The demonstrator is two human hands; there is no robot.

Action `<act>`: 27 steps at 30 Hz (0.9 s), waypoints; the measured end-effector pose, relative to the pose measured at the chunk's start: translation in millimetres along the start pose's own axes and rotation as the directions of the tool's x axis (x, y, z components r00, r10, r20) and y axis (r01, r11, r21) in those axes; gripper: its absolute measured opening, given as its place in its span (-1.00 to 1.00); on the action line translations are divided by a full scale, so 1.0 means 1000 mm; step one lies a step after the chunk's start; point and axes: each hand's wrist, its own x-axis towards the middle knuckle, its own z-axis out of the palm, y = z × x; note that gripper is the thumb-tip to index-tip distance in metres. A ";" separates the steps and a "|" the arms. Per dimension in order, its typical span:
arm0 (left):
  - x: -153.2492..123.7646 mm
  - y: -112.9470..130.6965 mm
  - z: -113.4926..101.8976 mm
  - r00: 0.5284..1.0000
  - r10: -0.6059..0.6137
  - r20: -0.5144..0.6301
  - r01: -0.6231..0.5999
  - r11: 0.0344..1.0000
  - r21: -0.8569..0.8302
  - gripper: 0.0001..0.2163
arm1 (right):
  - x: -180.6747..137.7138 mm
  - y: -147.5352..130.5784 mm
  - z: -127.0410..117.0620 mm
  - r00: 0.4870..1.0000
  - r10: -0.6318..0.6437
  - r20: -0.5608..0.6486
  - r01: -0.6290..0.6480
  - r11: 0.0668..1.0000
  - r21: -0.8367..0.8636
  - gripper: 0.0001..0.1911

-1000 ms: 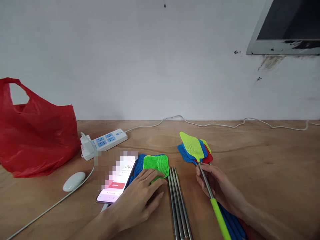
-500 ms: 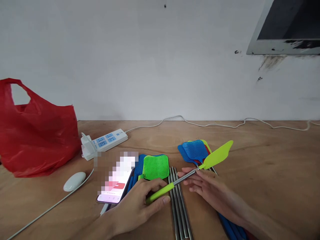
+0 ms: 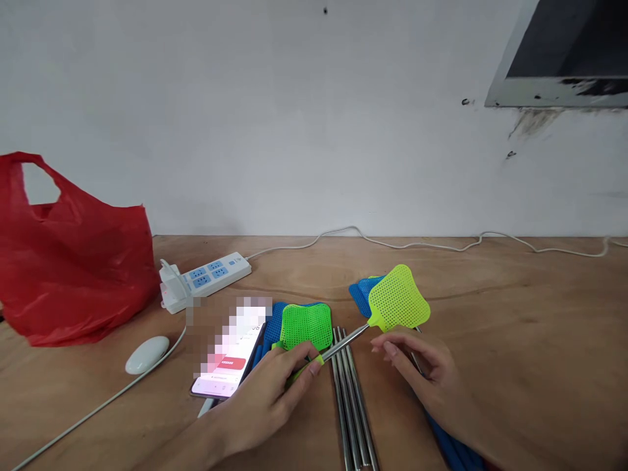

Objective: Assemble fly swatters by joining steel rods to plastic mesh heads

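My left hand (image 3: 275, 392) is closed around the grip of a yellow-green fly swatter (image 3: 398, 298), whose silver rod slants up to the right. The swatter's mesh head faces me and partly covers a pile of blue swatters (image 3: 360, 296). My right hand (image 3: 426, 366) is just below that head, fingers loosely bent and slightly apart, with nothing visible in them. Under the held rod lie several bare metal rods (image 3: 353, 405). Beside my left hand rests a bright green swatter head (image 3: 307, 326) on top of blue ones. Blue handles (image 3: 449, 445) show under my right forearm.
A lit phone (image 3: 228, 360), partly pixelated, lies left of my left hand. Farther left are a white mouse-shaped object (image 3: 147, 354), a white power strip (image 3: 216, 273) and a red plastic bag (image 3: 73, 261). A white cord (image 3: 412, 246) runs along the wall.
The held swatter's head has turned from edge-on to face me and shifted left. My right hand has moved off the rod, and its fingers have curled.
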 end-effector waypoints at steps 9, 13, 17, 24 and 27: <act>-0.001 0.001 0.003 0.999 0.008 0.050 -0.008 1.000 0.008 -0.66 | 0.003 0.001 -0.001 0.863 -0.500 0.074 0.454 0.702 -0.549 -0.66; 0.001 0.005 0.001 0.998 -0.006 0.067 0.004 1.000 0.031 -0.67 | 0.005 0.007 -0.002 0.844 -0.518 0.141 0.461 0.564 -0.685 -0.65; 0.001 0.012 -0.002 0.995 -0.024 0.099 0.020 0.999 0.046 -0.73 | 0.010 0.005 -0.005 0.810 -0.557 0.181 0.490 0.475 -0.731 -0.74; -0.004 0.027 -0.004 0.992 0.007 0.124 -0.023 0.992 0.127 -0.73 | 0.013 -0.015 0.002 0.721 -0.571 0.392 0.636 0.322 -0.701 -0.75; -0.008 0.028 -0.001 0.992 0.016 0.121 -0.041 0.977 0.210 -0.66 | 0.016 -0.018 0.003 0.679 -0.580 0.449 0.692 0.303 -0.655 -0.63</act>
